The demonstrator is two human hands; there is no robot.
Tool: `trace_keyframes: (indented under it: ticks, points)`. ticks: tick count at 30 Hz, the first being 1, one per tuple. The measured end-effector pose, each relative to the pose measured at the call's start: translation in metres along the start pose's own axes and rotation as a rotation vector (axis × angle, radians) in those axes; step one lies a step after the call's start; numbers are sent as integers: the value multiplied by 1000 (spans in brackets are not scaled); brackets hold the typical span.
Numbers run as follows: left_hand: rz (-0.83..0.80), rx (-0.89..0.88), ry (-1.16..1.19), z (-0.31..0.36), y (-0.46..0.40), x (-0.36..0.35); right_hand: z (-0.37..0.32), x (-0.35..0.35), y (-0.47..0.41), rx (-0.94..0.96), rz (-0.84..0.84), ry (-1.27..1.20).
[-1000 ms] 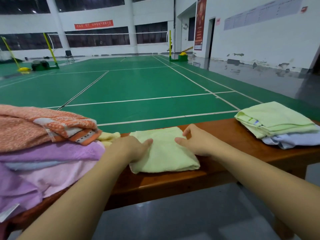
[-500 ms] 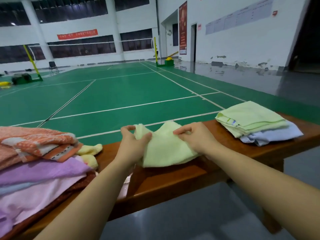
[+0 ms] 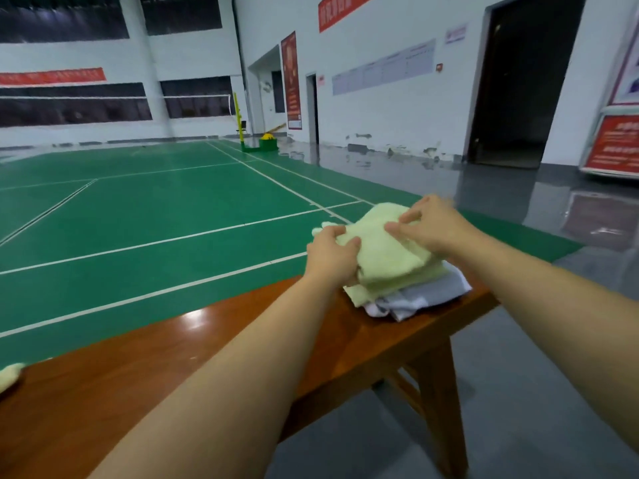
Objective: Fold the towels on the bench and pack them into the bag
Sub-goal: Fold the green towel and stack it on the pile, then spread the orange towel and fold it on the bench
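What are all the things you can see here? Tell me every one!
Folded towel: one, pale yellow-green, held on top of the stack at the bench's right end.
Towels under it: one pale yellow-green towel and one pale blue-grey towel at the bottom.
Towel corner: one, pale yellow, at the left edge of the bench.
Bench: one, shiny brown wood, across the front.
Court floor: green with white lines, beyond the bench.
Net post: one, yellow on a green base, far back.
Banners and posters: several, red, on the white walls.
Doorway: one large, dark, right wall.
Left hand: one, gripping the top towel's left side.
Right hand: one, gripping its right side.
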State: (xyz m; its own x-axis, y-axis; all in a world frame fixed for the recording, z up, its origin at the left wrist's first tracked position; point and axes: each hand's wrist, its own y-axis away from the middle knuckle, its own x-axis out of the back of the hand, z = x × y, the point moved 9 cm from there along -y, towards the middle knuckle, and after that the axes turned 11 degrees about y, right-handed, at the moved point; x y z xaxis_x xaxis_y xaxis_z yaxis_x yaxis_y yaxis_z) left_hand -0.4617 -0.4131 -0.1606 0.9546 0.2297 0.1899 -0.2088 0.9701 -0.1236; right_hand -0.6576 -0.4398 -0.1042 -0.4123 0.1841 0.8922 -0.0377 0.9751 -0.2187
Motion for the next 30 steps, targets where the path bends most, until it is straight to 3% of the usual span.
trace_keyframes:
  ticks: [3, 10, 13, 15, 19, 25, 30]
  points:
    - [-55, 89, -385, -33, 0, -30, 36, -55, -7, -12, -159, 160]
    - [-240, -58, -394, -46, 10, -52, 61, -85, -8, 6, -89, 74]
    - [-251, -112, -495, -41, 14, -48, 57, -77, -6, 37, -65, 193]
    - [-195, -71, -571, -47, 9, -29, 44, -61, -2, 79, 75, 303]
    - [-110, -96, -758, -50, 9, 23, -14, -42, 16, 257, 249, 317]
    - [109, -156, -918, -29, 59, 141, -139, -72, 51, 577, 210, 311]
    - [242, -74, -1054, -29, 102, 262, -246, -106, 82, 745, 157, 264]
